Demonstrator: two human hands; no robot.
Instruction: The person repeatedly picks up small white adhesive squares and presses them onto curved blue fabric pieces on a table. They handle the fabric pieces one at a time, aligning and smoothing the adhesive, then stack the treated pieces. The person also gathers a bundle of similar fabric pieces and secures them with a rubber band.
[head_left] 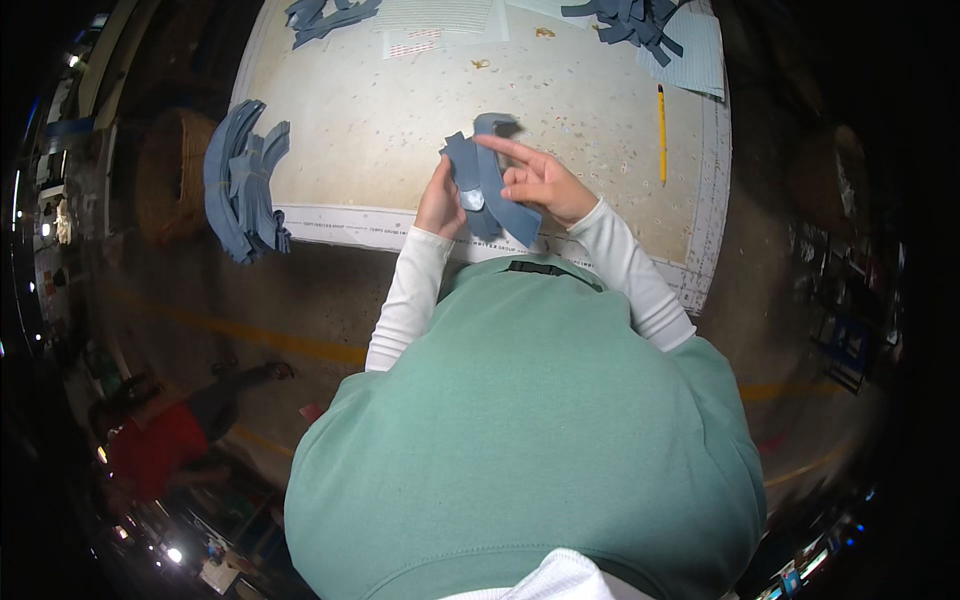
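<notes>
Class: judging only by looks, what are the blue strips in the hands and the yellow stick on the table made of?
Blue strips: probably matte woven fabric, perhaps denim; they bend limply.
Yellow stick: likely a painted wooden pencil, thin and straight; too small to confirm.

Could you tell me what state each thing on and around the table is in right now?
Blue fabric pieces: held up over the table edge, in both hands.
Left hand: gripping the pieces' lower part.
Right hand: on the pieces, index finger extended.
Stack of blue pieces: overhanging the table's left edge.
Pencil: lying flat, untouched.
Table: littered with small scraps.
</notes>
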